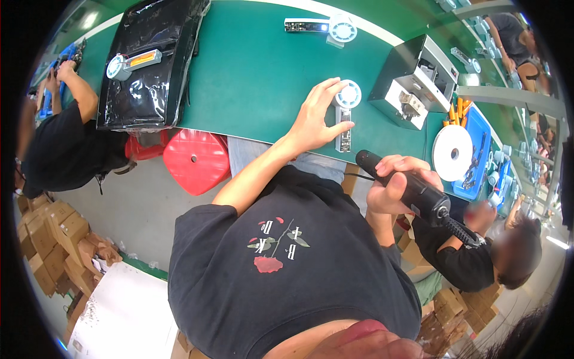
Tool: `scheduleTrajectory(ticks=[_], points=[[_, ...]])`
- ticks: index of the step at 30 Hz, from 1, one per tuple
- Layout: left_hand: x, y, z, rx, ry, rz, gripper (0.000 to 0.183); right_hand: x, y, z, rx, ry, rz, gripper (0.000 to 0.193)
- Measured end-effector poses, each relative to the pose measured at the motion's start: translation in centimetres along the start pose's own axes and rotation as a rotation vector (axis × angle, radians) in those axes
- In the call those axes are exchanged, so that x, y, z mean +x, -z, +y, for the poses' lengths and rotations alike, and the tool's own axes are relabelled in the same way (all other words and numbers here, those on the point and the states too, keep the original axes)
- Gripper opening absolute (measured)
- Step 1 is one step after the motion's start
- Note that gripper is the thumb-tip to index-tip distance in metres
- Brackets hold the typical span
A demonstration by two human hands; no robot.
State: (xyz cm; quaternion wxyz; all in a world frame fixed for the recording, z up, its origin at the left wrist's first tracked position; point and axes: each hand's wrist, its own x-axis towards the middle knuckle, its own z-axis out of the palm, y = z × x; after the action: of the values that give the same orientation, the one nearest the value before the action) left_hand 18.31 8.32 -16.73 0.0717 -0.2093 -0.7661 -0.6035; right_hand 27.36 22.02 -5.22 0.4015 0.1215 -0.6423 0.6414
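Note:
A small handheld fan [348, 96] with a white round head lies on the green bench, its handle uncovered so that circuit parts show. My left hand [317, 116] steadies it, fingertips at the head and thumb across the handle. In my right hand [397, 179] is a black electric screwdriver [421, 194], wrapped by the fingers and lifted near the bench's front edge. Its narrower end points toward the fan and a coiled cord [460, 232] trails from the other end. Farther back lies a second fan [342, 28] with an exposed board and a small bluish light.
Left on the bench, a third fan [118, 67] with an orange part in its handle rests on a black plastic-wrapped package [149, 102]. At right stand a metal-and-black machine [412, 81], a white reel [452, 152] and a blue tray [478, 134]. Co-workers sit on both sides; a red stool [197, 161] is below.

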Motion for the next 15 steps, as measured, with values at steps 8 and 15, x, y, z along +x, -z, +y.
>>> scheduleTrajectory(ticks=[8, 15], points=[[0.3, 0.2, 0.3, -0.006, -0.012, 0.006, 0.086, 10.3, 2.5, 0.1, -0.091, 0.081, 0.325, 0.033], [0.6, 0.3, 0.3, -0.011, -0.029, -0.022, 0.092, 15.7, 3.8, 5.0, -0.215, 0.122, 0.298, 0.024]])
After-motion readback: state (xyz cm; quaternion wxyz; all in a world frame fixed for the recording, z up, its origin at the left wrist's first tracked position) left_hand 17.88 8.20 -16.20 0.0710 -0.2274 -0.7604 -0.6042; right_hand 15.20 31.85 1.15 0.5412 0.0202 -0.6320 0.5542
